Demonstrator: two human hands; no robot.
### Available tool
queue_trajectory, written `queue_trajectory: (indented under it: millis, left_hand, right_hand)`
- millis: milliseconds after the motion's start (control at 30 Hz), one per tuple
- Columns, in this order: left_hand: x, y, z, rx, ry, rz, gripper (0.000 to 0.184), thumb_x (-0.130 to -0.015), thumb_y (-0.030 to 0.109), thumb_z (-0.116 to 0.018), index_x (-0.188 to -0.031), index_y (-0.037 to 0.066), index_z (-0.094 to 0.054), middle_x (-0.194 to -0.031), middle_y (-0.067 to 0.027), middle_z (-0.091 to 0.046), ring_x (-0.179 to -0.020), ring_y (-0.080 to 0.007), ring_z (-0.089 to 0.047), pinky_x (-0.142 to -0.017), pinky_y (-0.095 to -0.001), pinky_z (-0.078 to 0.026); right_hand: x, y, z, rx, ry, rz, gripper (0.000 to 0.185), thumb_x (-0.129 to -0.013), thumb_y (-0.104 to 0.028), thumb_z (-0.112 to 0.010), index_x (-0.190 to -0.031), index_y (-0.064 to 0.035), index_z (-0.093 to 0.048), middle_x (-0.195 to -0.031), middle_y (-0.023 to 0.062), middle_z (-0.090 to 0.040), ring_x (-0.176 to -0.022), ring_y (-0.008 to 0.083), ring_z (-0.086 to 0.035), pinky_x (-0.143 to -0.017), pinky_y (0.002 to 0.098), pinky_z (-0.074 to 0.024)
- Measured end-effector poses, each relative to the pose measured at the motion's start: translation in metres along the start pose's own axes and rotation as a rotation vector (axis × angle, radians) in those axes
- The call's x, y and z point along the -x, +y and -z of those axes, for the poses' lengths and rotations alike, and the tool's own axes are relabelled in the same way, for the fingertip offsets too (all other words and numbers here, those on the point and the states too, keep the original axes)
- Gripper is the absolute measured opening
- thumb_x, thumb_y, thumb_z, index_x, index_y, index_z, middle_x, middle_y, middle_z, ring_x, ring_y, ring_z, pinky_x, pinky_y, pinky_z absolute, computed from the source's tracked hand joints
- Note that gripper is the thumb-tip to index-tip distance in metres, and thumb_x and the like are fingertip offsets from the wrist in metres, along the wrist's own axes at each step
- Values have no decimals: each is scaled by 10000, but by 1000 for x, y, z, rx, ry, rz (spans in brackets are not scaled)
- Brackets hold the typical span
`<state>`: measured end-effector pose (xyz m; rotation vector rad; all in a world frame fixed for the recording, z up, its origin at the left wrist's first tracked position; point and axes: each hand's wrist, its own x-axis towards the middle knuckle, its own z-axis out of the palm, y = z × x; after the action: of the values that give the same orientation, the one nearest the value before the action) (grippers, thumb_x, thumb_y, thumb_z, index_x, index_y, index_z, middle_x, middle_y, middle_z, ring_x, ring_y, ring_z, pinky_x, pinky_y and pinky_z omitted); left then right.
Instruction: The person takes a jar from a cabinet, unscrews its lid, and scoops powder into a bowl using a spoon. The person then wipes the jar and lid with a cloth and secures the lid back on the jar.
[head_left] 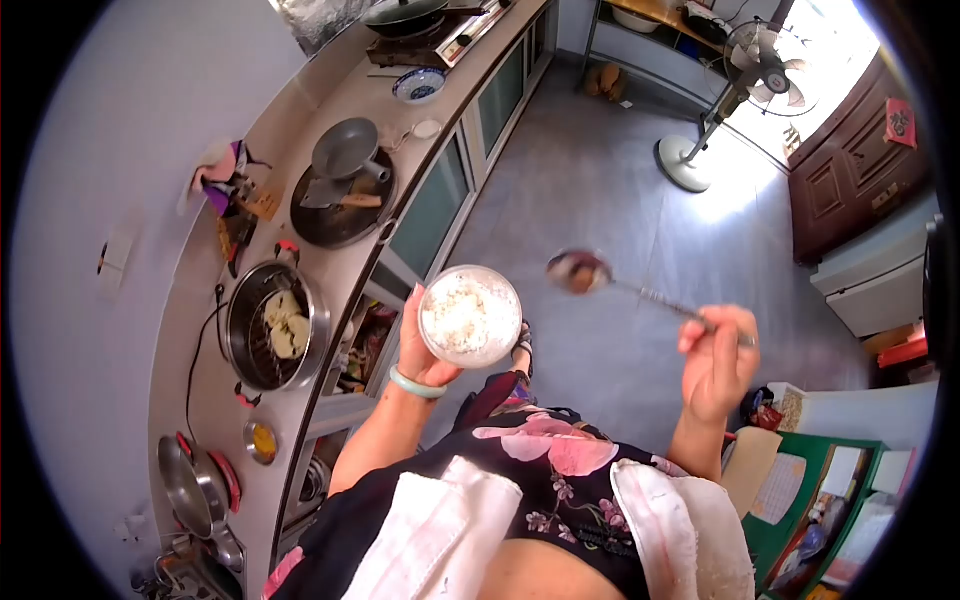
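My left hand (418, 352) is wrapped round the side of a clear bowl (509, 338), above the floor beside the counter. White, crumbly stuff that looks like cooked rice (464, 312) lies in it. Out to the right, my right hand (722, 368) is closed on the end of a long-handled metal spoon (650, 296). The spoon's head points left towards the bowl, apart from it, and is blurred by motion. Whether anything lies in the spoon is unclear.
Left, the counter (275, 425) bears a steel pot (322, 325) with pale pieces inside, a small dish (250, 441) of yellow food, a grey pan (345, 147) on a dark round lid or pan (315, 228), and a patterned bowl (418, 86). A fan (683, 165) stands far right.
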<state>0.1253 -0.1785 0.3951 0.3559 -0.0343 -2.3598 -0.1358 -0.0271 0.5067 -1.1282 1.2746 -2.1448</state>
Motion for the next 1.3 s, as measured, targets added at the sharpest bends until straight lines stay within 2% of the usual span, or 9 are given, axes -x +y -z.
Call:
queue_trajectory:
  millis: [67,167,267,367,600,700,1000,1200,1300]
  left_hand:
    - [-49,3,-9,-73,-70,0,703,-941,545,-422,-1396,8,-410,-1352,-244,-493,-1238,-384,-505,-1044,-558,-410]
    - [-121,5,-35,-241,-36,43,748,-932,587,-390,-1404,7,-402,-1353,-239,-493,-1223,-368,-521,-1031,-510,-431]
    - [-192,7,-62,-305,-109,81,768,-933,606,-347,-1418,12,-385,-1352,-238,-495,-1189,-357,-547,-972,-486,-477]
    - [-254,5,-88,-349,-111,148,774,-927,619,-354,-1423,25,-371,-1334,-233,-506,-1162,-372,-559,-955,-501,-485]
    - [-389,-11,-119,-402,-97,110,795,-902,644,-395,-1419,41,-369,-1315,-220,-516,-1152,-385,-553,-934,-522,-496]
    - [-443,-22,-137,-409,-73,55,805,-895,650,-407,-1415,37,-369,-1312,-224,-514,-1146,-385,-556,-919,-524,-504]
    - [-549,-54,-172,-306,13,-85,789,-919,635,-381,-1413,19,-366,-1303,-240,-522,-1127,-392,-571,-928,-509,-497]
    - [-601,-35,-168,-272,71,-178,771,-947,616,-329,-1411,2,-376,-1334,-237,-510,-1189,-367,-541,-1001,-494,-451]
    - [-636,-21,-172,-273,112,-219,778,-954,611,-310,-1411,-16,-371,-1336,-231,-512,-1238,-359,-505,-1032,-495,-423]
  right_hand:
    - [-32,4,0,3,-226,119,207,-999,-166,-501,-952,2,-614,-815,115,-640,-600,164,-545,-575,297,-462]
    - [-95,20,-5,269,-522,183,130,-906,-93,-622,-983,12,-634,-865,136,-658,-627,198,-585,-582,305,-482]
    - [-158,46,-11,462,-731,329,175,-812,4,-655,-985,17,-629,-928,139,-667,-630,197,-588,-579,312,-467]
    - [-210,76,-6,568,-713,457,333,-669,5,-727,-994,12,-653,-879,100,-645,-668,227,-608,-585,296,-489]
    - [-332,156,40,511,-767,509,309,-641,-14,-697,-943,9,-637,-873,88,-630,-679,211,-588,-593,301,-476]
    - [-387,177,63,435,-895,440,279,-666,-4,-687,-938,2,-627,-854,88,-627,-680,216,-589,-605,305,-479]
    - [-538,236,99,233,-940,168,183,-788,63,-609,-960,-2,-614,-771,119,-605,-599,259,-571,-533,346,-478]
    - [-604,284,95,184,-958,-81,109,-872,50,-579,-964,3,-611,-727,119,-602,-582,212,-597,-530,294,-475]
    - [-634,304,87,138,-849,-198,99,-893,35,-569,-977,3,-611,-760,118,-631,-614,167,-619,-550,273,-489]
